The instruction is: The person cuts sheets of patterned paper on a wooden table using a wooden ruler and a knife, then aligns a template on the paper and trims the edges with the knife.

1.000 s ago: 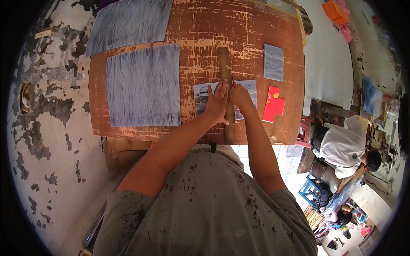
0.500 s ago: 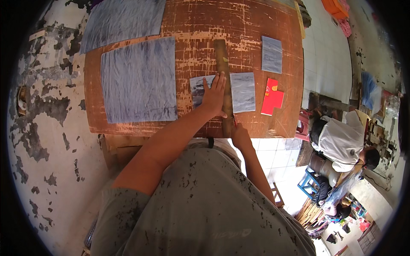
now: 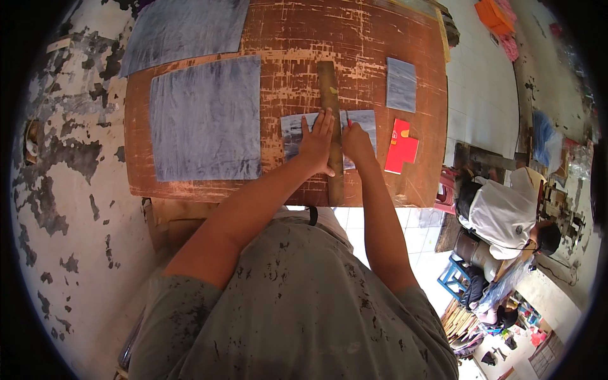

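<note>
A small grey marbled sheet [image 3: 364, 119] lies near the table's front edge, with a long worn brown straightedge [image 3: 336, 152] running front to back across it. My left hand [image 3: 315, 147] is open, its fingers spread flat over the sheet's left part and against the straightedge. Just right of the straightedge, my right hand [image 3: 358, 144] is closed round a slim red-handled cutter [image 3: 349, 123], its tip pointing away from me near the sheet's far edge. My right hand hides part of the sheet and most of the cutter.
A large grey sheet [image 3: 206, 120] lies on the scratched brown table [image 3: 291, 76] at left, another [image 3: 187, 31] behind it. At right are a small grey piece [image 3: 401, 85] and a red card [image 3: 400, 151]. A person in white [image 3: 500, 209] sits beyond the table's right side.
My right hand has moved away from me along the straightedge with the cutter, from the table's front edge to near the sheet's far edge. My left hand has stayed in place.
</note>
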`<state>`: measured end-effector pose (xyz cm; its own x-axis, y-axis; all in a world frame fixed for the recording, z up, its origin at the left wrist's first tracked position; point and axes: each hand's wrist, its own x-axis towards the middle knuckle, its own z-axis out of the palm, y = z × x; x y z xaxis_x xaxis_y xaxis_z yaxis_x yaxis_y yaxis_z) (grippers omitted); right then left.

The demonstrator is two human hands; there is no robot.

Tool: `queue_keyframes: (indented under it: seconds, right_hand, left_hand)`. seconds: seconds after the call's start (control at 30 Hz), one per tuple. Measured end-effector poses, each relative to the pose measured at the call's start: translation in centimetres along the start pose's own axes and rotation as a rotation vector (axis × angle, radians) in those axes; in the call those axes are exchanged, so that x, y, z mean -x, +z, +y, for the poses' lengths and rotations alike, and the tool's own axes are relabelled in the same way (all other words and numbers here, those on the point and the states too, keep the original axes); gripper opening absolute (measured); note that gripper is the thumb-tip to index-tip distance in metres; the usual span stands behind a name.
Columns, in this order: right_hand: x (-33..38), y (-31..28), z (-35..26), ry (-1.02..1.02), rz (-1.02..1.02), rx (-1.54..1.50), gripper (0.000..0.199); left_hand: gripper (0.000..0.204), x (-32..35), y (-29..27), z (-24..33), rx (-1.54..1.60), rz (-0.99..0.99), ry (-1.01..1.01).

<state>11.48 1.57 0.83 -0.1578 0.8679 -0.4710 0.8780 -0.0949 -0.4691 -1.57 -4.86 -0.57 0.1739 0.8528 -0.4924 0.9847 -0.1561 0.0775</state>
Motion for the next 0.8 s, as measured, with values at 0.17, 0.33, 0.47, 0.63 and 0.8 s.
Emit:
queue_keyframes:
  seconds: [0.17,0.33,0.47,0.63,0.8]
  right_hand:
    - [-2.3,0.3,-1.3,-0.152,-0.131,0.122,0.031]
    - [-2.8,0.6,-0.8,-0.201,-0.181,0.248,0.029]
    - [1.1,2.2,0.6,-0.144,-0.085,0.141,0.035]
    - [8.1,3.1,4.8,0.003,-0.136,-0.03,0.045]
    - [13.2,4.3,8.3,0.068,-0.326,0.169,0.042]
  left_hand:
    - [0.16,0.0,0.3,0.0,0.025,0.022,0.016]
    - [0.159,0.1,0.1,0.0,0.011,0.058,0.014]
    - [0.158,0.2,-0.3,0.0,0.008,0.059,-0.015]
    - [0.158,0.2,-0.5,0.0,0.016,0.049,-0.017]
    - [0.16,0.3,-0.6,0.1,0.028,0.021,-0.009]
